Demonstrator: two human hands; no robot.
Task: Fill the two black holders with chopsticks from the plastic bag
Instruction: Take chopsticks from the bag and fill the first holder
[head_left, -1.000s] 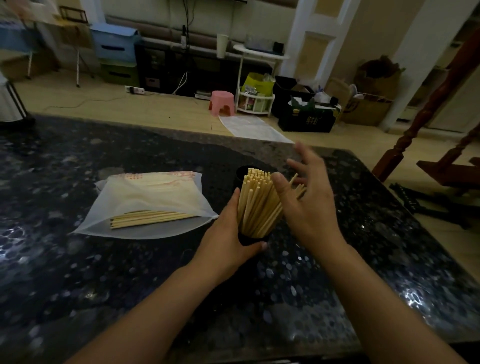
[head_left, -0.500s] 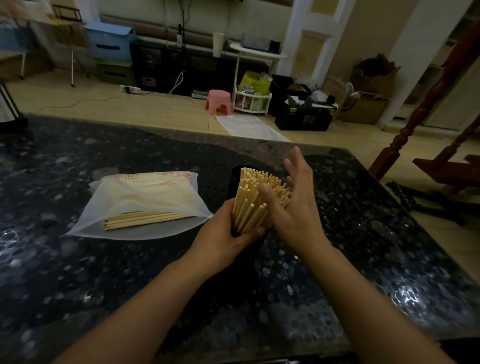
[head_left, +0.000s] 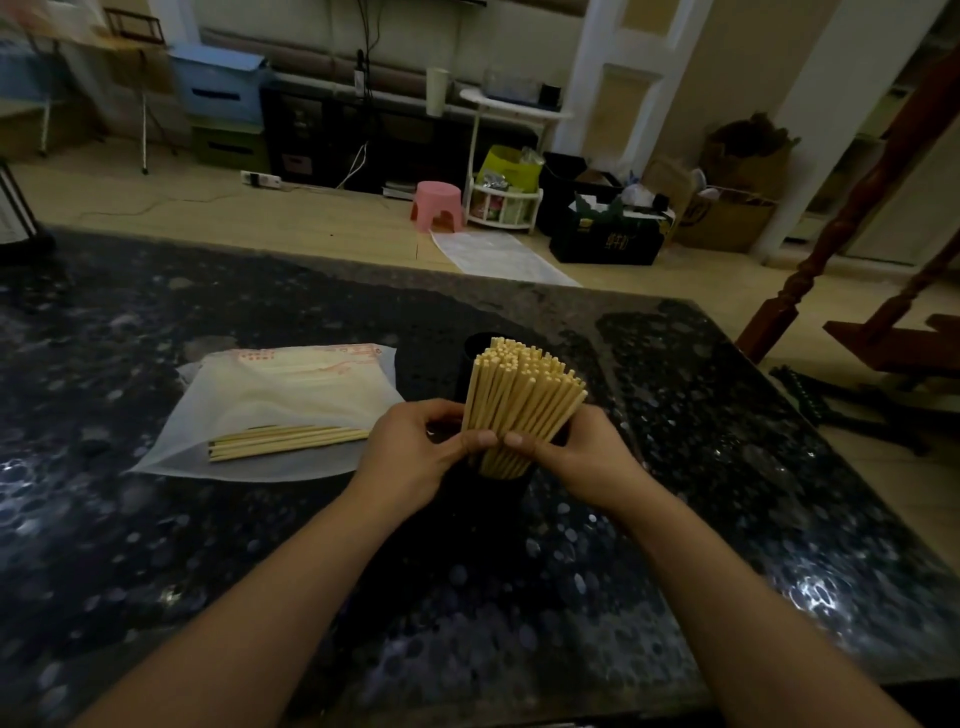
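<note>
Your left hand (head_left: 415, 447) and right hand (head_left: 576, 452) clasp a dense, pale bundle of chopsticks (head_left: 519, 400) standing in a black holder (head_left: 498, 483) on the speckled bench (head_left: 727, 467); left of your grip, the plastic bag (head_left: 280, 405) holds a few.

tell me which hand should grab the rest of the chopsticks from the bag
Left, probably. The left hand is next to the bag, whose loose chopsticks point toward it. The right hand is across the bundle and can steady it.
</note>
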